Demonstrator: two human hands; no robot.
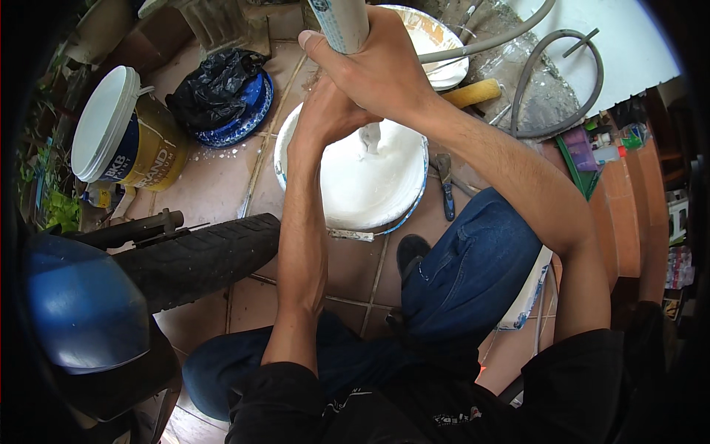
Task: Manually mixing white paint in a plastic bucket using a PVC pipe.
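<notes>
My right hand (381, 70) is wrapped round a white printed tube (340, 24), with the thumb lying along its side. Just below, my left hand (329, 111) is closed too, its fingers mostly hidden by the right. Both hands are above a round bucket (424, 166) of thick white paint (355, 196). Under the hands a pale, paint-coated piece (370, 139) reaches down to the paint. I cannot make out whether it is the tube's lower end or falling paint. A scraper (447, 189) with a blue handle lies right of the bucket.
A yellow-and-blue bucket (159, 152) stands at left, beside a blue lid (255, 107) under a black plastic bag (211, 85). A motorcycle tyre (214, 259) juts in at left. Beyond the paint are a second white tub (451, 70), a yellow roller (473, 94) and a grey hose (529, 85).
</notes>
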